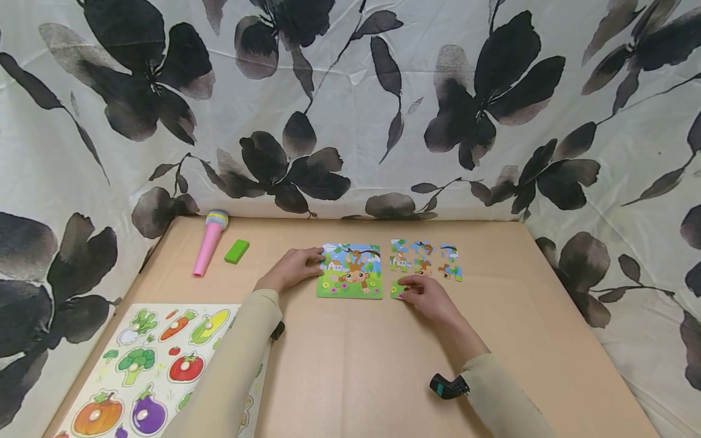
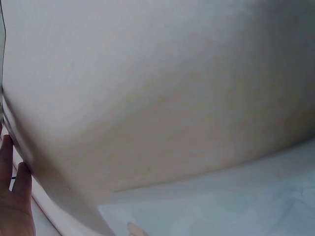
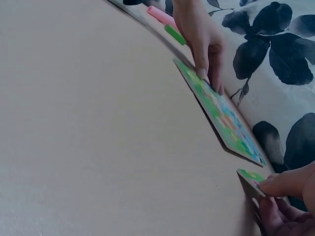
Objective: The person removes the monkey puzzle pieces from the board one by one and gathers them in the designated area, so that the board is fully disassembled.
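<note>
My left hand touches the left edge of a square picture puzzle showing a monkey, a house and trees. The right wrist view shows the thumb and fingertips of that hand along the puzzle's edge. Just right of the puzzle, my right hand pinches a small green puzzle piece by its edge, thumb on top; the piece is tilted in the right wrist view. Several loose puzzle pieces with matching scenery lie above the right hand. Fingers of the left hand show at the left wrist view's edge.
A pink toy microphone and a green block lie at the table's far left. A vegetable picture board lies at the near left, partly under the left sleeve. Flower-patterned cloth hangs behind the table.
</note>
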Demonstrator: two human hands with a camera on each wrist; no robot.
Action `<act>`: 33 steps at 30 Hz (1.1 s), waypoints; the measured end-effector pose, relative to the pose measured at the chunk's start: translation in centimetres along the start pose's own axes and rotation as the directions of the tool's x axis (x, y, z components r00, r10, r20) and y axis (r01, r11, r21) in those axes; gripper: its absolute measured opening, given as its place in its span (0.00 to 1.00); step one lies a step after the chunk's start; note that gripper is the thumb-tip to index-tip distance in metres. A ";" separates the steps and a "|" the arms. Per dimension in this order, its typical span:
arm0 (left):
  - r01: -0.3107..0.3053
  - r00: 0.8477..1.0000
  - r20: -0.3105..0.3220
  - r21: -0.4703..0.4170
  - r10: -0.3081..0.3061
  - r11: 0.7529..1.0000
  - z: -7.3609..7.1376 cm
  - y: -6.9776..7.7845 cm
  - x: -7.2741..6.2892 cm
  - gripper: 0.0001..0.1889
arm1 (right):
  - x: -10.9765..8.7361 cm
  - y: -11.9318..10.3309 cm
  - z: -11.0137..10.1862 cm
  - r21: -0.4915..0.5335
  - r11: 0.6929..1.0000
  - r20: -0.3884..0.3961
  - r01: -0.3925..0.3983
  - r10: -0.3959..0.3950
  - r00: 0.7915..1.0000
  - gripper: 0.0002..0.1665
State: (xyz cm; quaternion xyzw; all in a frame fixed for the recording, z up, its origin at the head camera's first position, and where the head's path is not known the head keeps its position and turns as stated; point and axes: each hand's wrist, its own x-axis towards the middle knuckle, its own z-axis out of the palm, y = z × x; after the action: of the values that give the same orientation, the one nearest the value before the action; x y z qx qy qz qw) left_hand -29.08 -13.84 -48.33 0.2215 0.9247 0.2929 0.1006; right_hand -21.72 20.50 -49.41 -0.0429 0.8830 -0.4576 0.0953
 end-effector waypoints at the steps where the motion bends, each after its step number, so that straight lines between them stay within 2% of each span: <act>1: 0.000 1.000 0.001 0.002 0.000 1.000 0.0 0.0 0.0 0.22 | 0.0 0.0 -0.1 -0.008 1.000 -0.004 -0.002 0.002 1.000 0.17; 5: -0.001 1.000 0.002 0.010 0.001 1.000 0.0 -0.1 0.0 0.22 | 0.3 0.1 -0.2 -0.019 1.000 -0.019 -0.003 0.003 1.000 0.16; 15: -0.013 1.000 -0.003 0.006 0.013 1.000 0.0 -0.1 0.1 0.21 | 0.9 0.2 -0.1 -0.122 0.989 -0.056 0.079 -0.087 0.995 0.15; 21: -0.001 1.000 0.001 -0.006 0.001 1.000 0.0 0.1 -0.1 0.21 | 0.8 0.1 0.0 -0.176 0.979 -0.055 0.098 -0.110 0.992 0.15; 29: 0.012 1.000 0.002 -0.011 -0.012 1.000 0.0 -0.1 -0.1 0.22 | 1.0 0.4 0.2 -0.171 0.981 -0.067 0.090 -0.103 0.992 0.15; 33: -0.001 1.000 -0.006 -0.001 0.001 1.000 0.1 -0.2 -0.1 0.22 | 1.1 0.3 0.2 -0.181 0.979 -0.068 0.099 -0.113 0.991 0.15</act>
State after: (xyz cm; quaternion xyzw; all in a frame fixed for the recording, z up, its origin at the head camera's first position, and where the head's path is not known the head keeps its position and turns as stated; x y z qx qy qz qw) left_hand -29.09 -14.02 -48.52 0.2210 0.9247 0.2942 0.0977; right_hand -22.72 20.38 -49.90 -0.0804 0.9196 -0.3831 0.0319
